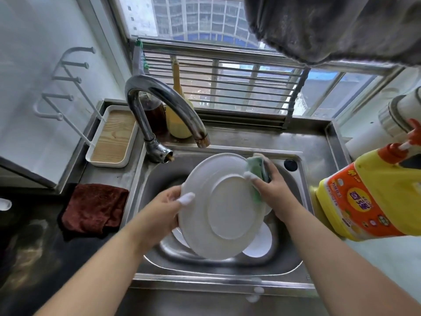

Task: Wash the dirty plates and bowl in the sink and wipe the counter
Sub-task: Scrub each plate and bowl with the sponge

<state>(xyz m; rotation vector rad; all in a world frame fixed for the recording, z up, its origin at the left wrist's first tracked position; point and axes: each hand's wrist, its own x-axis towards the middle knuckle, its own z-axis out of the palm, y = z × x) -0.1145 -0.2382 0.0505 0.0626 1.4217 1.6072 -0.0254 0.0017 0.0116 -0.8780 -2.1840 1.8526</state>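
Gleaming steel sink (303, 179) beneath barred window (227, 83), maroon cloth (94, 208) on dark counter (34, 258).

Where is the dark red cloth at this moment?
In the head view, the dark red cloth lies folded on the dark counter, left of the sink and just below the white tray.

A home kitchen, and the steel sink (293, 258) says so: curved tap (159, 99) arching over it, yellow dish-soap bottle (369, 197) just to its right, red cloth (93, 208) on the counter to its left, high-rise window (205, 17) behind it.
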